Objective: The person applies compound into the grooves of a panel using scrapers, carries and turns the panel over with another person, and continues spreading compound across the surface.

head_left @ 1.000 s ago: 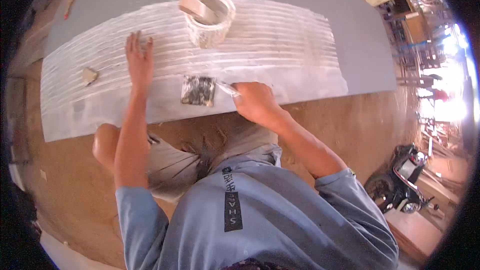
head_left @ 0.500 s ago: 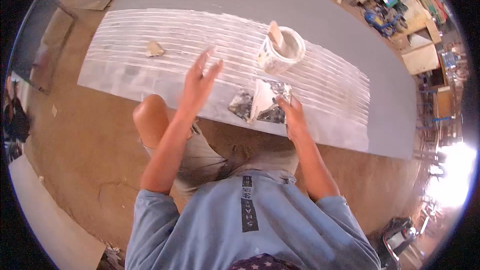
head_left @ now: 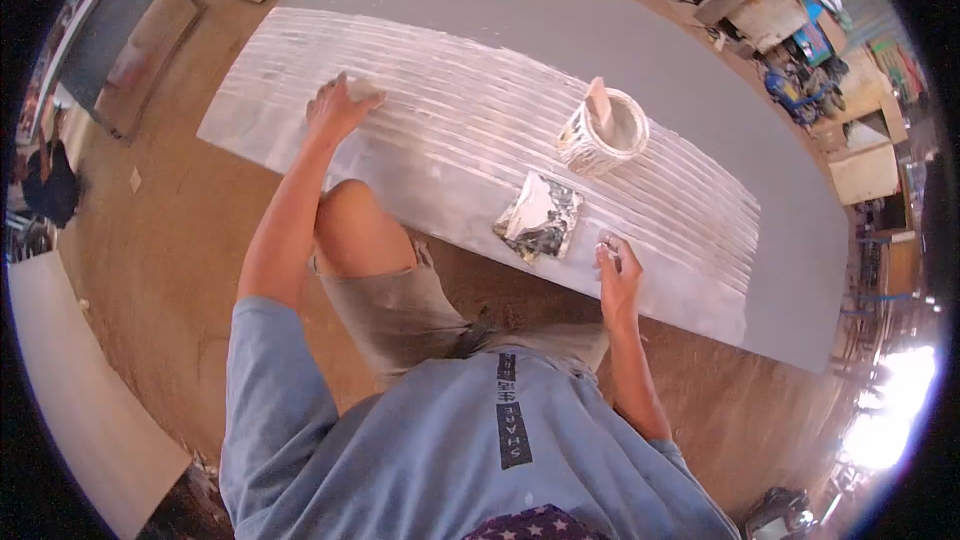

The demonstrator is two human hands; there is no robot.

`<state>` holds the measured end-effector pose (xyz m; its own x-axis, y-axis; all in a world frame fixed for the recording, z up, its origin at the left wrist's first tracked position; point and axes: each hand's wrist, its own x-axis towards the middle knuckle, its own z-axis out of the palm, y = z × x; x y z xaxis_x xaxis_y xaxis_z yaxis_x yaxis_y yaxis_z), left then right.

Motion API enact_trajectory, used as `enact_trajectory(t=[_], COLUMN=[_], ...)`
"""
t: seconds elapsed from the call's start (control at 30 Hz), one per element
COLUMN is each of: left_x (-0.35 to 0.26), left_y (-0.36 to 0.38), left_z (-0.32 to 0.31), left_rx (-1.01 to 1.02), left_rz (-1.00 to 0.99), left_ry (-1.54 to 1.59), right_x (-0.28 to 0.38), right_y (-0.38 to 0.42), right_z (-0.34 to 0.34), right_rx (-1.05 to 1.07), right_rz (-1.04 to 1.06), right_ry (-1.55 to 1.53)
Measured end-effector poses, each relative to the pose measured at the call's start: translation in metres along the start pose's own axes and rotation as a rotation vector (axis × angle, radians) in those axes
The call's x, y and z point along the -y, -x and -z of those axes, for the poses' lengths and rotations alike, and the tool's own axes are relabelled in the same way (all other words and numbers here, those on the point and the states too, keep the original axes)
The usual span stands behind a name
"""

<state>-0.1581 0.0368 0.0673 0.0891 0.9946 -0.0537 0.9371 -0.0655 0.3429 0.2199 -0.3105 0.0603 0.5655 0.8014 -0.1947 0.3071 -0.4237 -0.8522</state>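
Left hand [head_left: 340, 117] at pale lump [head_left: 364, 91], grip unclear. Right hand [head_left: 619, 275] well apart, fingers parted; paste-smeared plate [head_left: 545, 217] just to left.

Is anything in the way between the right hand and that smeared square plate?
Nothing visible stands between the right hand and the plate, just a stretch of pale panel. The pot stands beyond them both, outside that gap.
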Motion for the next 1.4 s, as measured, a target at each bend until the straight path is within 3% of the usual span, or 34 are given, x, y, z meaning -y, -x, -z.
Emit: enact_trajectory(t=[0.03, 0.07, 0.2, 0.23, 0.33, 0.43, 0.57, 0.63, 0.7, 0.8, 0.97, 1.1, 1.3, 1.4], left_x=[-0.003, -0.002, 0.036, 0.022, -0.018, -0.086, -0.174, -0.192, -0.2, -0.216, -0.184, -0.163, -0.15, -0.157], left_y=[-0.001, -0.001, -0.015, -0.01, 0.019, 0.084, 0.192, 0.212, 0.218, 0.226, 0.196, 0.174, 0.139, 0.116], left_z=[0.001, -0.003, -0.044, -0.036, -0.003, 0.015, 0.003, -0.016, -0.038, -0.019, -0.027, -0.031, -0.044, -0.062], left_rx=[0.159, 0.165, -0.113, -0.082, 0.05, 0.089, 0.263, 0.287, 0.266, 0.307, 0.27, 0.253, 0.123, 0.049], left_rz=[0.106, 0.084, -0.111, -0.107, -0.153, -0.466, -0.705, -0.75, -0.854, -0.844, -0.673, -0.494, -0.415, -0.426], left_ry=[-0.106, -0.105, -0.085, -0.049, 0.213, 0.321, 0.365, 0.347, 0.403, 0.414, 0.495, 0.592, 0.502, 0.521], right_x=[0.001, 0.004, -0.002, 0.0, 0.012, 0.053, 0.074, 0.064, 0.049, 0.005, -0.018, -0.022, -0.024, -0.009], right_y=[0.004, 0.01, 0.024, 0.025, 0.03, 0.035, 0.033, 0.029, 0.027, 0.008, -0.009, -0.012, -0.02, -0.032], right_z=[0.002, 0.005, 0.009, 0.01, 0.005, -0.005, -0.035, -0.045, -0.036, -0.002, 0.069, 0.075, 0.06, 0.053], right_rx=[-0.02, -0.012, -0.038, -0.085, 0.056, 0.188, 0.32, 0.284, 0.251, 0.083, -0.001, -0.006, 0.026, 0.005], right_rz=[-0.005, -0.014, -0.005, -0.008, 0.045, 0.097, 0.034, 0.108, 0.032, -0.173, -0.191, -0.22, -0.132, -0.094], right_ry=[-0.002, -0.017, -0.006, -0.011, -0.087, -0.339, -0.531, -0.368, -0.481, -0.762, -0.703, -0.653, -0.619, -0.369])
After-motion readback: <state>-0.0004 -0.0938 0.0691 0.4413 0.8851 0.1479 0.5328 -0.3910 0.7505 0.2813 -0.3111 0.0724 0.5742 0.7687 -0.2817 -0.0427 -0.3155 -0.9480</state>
